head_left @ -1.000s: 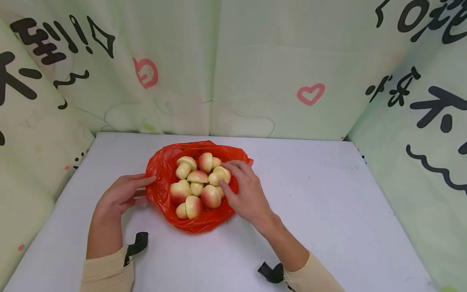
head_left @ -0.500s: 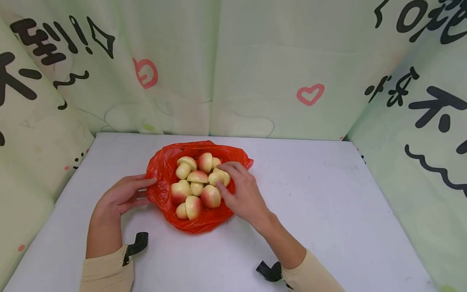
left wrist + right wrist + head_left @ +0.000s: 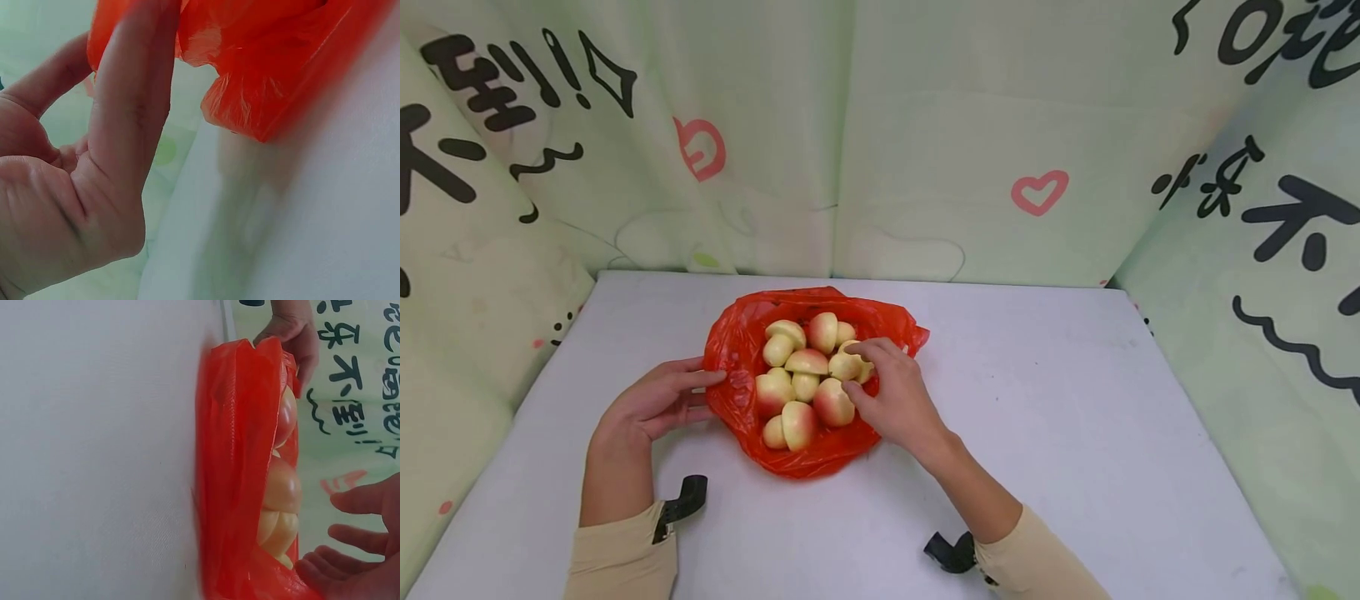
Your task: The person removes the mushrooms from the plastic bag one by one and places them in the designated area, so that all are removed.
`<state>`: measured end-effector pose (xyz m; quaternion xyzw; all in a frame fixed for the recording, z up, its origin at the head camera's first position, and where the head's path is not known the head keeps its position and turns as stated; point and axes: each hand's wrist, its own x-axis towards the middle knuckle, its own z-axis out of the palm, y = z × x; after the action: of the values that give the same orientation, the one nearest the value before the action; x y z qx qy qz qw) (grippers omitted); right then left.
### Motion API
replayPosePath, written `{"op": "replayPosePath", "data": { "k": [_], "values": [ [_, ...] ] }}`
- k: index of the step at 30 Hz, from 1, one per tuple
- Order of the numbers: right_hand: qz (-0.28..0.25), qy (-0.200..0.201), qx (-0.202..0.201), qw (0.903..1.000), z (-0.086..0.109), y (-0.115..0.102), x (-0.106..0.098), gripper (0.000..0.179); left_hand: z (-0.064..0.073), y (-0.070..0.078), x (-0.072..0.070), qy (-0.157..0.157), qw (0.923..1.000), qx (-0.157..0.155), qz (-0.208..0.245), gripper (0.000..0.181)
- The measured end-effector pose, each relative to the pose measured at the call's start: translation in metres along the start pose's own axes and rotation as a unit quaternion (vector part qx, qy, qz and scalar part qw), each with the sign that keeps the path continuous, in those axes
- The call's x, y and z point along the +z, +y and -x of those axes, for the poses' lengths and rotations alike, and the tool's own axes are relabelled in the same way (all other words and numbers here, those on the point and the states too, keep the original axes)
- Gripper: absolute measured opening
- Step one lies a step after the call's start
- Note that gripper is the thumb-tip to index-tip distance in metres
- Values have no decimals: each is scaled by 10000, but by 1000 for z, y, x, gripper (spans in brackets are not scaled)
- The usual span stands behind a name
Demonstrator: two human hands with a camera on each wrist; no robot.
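Note:
A red plastic bag (image 3: 737, 333) lies on the table with its mouth spread wide. Inside are several mushrooms (image 3: 805, 364), pale yellow with pinkish-red caps. At the bag's left rim, my left hand (image 3: 655, 400) pinches the plastic, thumb over the edge and fingers on the outside. The left wrist view shows the bag (image 3: 269, 56) between thumb and long, nearly straight fingers. My right hand (image 3: 898, 396) hovers over the bag's right side, partly covering a mushroom there. In the right wrist view its fingers (image 3: 359, 540) are spread and hold nothing; the lower ones are near the bag's rim.
The bag rests on a white table (image 3: 1060, 433). Pale green curtains (image 3: 940, 150) with black writing and pink hearts enclose the back and both sides. Black wrist mounts (image 3: 951, 552) stick out at both sleeves.
My right hand has shifted slightly left over the mushrooms. The left hand and the bag's left rim have edged a little to the right, and the bag's right corner reaches farther out.

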<state>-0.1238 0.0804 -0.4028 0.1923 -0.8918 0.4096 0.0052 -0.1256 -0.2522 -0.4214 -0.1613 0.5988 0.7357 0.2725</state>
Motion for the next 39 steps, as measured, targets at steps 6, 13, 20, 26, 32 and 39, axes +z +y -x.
{"op": "replayPosePath", "data": {
  "k": [6,13,20,26,32,39],
  "values": [
    [157,148,269,9994,-5,5,1,44,0,1,0,-47,9999,-21,144,66],
    [-85,330,629,9974,-12,12,5,49,1,1,-2,-49,9997,-11,220,67],
    [-632,416,1103,9910,-19,19,7,58,2,1,-3,-58,9996,-6,284,50],
    [-1074,340,1542,9816,-28,24,9,59,2,1,-4,-59,9995,12,322,46],
    [-1023,169,1770,9787,-32,27,10,58,3,1,-5,-83,9994,64,337,32],
    [-1031,84,1765,9788,-33,30,13,59,5,2,-5,-133,9991,76,392,27]
  ]
}}
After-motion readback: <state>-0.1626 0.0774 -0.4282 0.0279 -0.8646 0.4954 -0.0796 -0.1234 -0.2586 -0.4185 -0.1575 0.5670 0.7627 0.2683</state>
